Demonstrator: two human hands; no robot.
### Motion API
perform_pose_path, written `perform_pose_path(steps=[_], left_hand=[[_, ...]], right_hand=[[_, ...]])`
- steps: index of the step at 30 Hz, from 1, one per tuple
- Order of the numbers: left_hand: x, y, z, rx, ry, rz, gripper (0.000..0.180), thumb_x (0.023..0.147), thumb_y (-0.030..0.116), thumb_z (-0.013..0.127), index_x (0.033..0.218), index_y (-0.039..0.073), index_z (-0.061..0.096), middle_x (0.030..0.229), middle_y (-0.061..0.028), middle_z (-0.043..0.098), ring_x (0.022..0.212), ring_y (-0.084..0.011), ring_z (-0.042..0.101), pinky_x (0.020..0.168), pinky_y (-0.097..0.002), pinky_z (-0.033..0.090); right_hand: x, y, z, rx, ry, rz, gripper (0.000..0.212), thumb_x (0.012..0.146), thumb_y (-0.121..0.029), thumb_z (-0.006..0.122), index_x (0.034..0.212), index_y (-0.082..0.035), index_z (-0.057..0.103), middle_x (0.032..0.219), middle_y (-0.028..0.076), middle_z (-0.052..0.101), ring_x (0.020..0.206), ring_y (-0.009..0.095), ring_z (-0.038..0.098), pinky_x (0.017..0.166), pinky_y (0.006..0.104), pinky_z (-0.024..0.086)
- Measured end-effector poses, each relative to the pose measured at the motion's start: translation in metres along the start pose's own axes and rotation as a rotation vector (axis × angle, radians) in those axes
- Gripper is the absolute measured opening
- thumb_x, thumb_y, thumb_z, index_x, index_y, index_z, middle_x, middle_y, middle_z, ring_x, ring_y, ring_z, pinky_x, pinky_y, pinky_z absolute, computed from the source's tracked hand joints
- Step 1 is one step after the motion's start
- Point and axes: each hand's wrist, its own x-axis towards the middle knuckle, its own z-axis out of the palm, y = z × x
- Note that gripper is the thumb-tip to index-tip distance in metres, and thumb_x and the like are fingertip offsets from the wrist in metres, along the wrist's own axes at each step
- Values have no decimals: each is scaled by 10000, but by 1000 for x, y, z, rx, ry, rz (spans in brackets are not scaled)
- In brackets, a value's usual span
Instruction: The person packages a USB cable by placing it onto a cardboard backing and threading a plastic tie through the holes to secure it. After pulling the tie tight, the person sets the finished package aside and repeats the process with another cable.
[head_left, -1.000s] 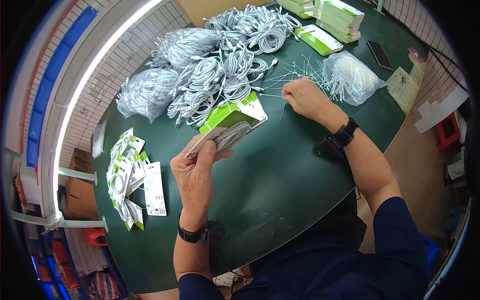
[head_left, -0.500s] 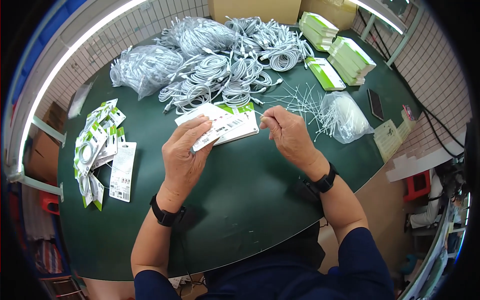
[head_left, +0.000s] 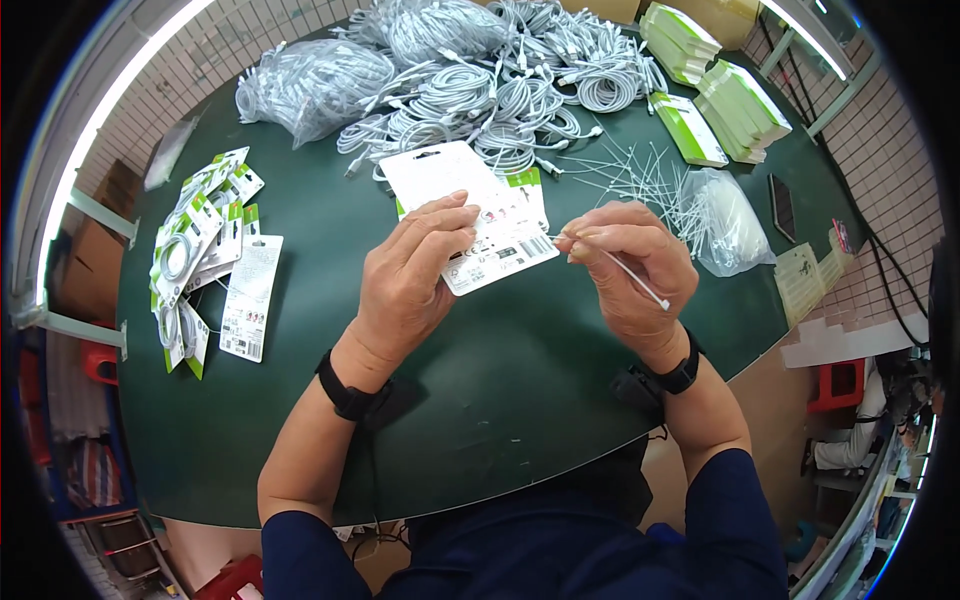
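My left hand (head_left: 410,285) is closed on a white printed packaging card (head_left: 430,178), its hang-hole end pointing away from me. The thumb is hidden beneath the card. Just right of the card's edge, my right hand (head_left: 640,270) pinches a thin white cable tie (head_left: 637,278) between thumb and fingertips; its small head hangs toward me. Under the held card, another green and white card (head_left: 527,186) shows in part on the table. Whether a cable is behind the held card, I cannot tell.
Coiled grey-white cables (head_left: 450,95) heap across the back. Finished-looking cards with cables (head_left: 195,250) lie at left. Loose cable ties (head_left: 640,185), a bag of ties (head_left: 722,225), stacked green-white cards (head_left: 740,105) and a phone (head_left: 782,208) sit at right on the dark green table (head_left: 480,400).
The held card has turned and flattened so its printed face shows more. My right hand has moved right and toward me, and the cable tie now shows across its fingers.
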Motion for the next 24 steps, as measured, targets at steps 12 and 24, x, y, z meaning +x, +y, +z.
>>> perform_pose_path(steps=[12,24], left_hand=[[0,5,-1,-4,5,69,283,706,-44,773,925,35,611,1070,-105,718,1114,-324,683,879,-374,578],[1,7,0,7,-27,84,254,719,-70,746,909,30,609,1059,-105,723,1111,-324,686,878,-380,580]], right_hand=[[-2,-5,10,-6,-146,-10,229,808,85,757,981,-34,666,941,153,708,839,231,724,716,306,599],[-4,-5,10,-10,-132,28,204,802,86,759,948,-32,679,947,147,720,861,235,730,737,308,598]])
